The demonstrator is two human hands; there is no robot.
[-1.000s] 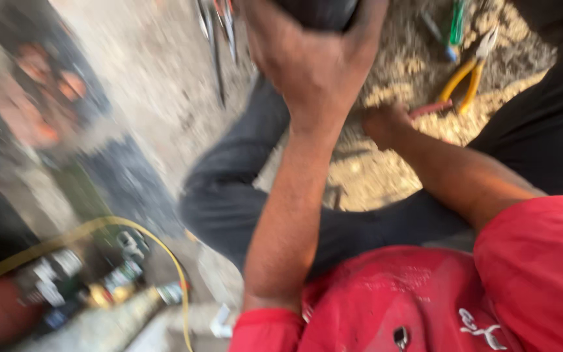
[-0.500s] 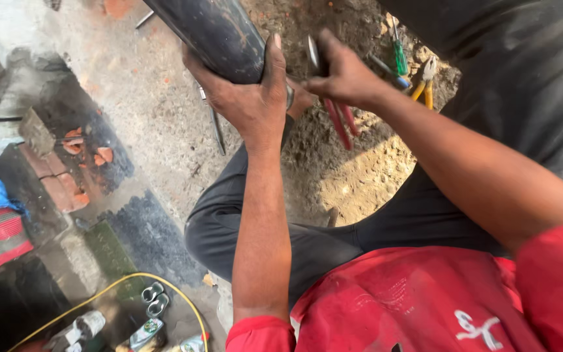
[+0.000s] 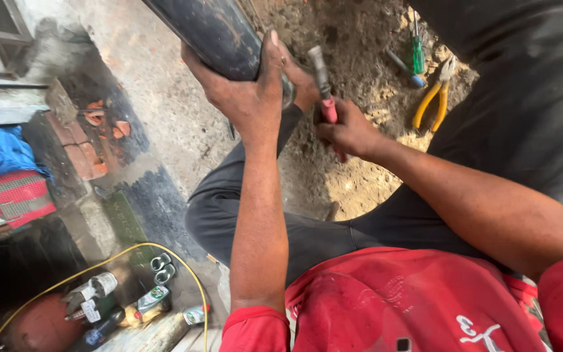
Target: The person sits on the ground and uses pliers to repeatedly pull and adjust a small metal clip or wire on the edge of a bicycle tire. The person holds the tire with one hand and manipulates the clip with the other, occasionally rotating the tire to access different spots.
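My left hand (image 3: 245, 91) is wrapped around the lower end of a thick black pipe (image 3: 210, 32) that slants up to the top left. My right hand (image 3: 346, 130) grips a pair of red-handled pliers (image 3: 324, 88), jaws pointing up beside the pipe's end. Both arms reach forward over my bent knee in dark trousers (image 3: 242, 208) and my red shirt (image 3: 412, 300).
Yellow-handled pliers (image 3: 433, 98) and a green screwdriver (image 3: 417, 49) lie on the sandy ground at top right. A yellow hose (image 3: 99, 267), several small bottles (image 3: 154, 300) and a reddish round tank (image 3: 30, 326) sit lower left. A blue cloth (image 3: 1, 150) and red crate (image 3: 21, 195) lie at left.
The view has steadied and shifted. My right hand has turned the red-handled pliers upright next to the pipe's end. My left hand keeps its hold on the pipe.
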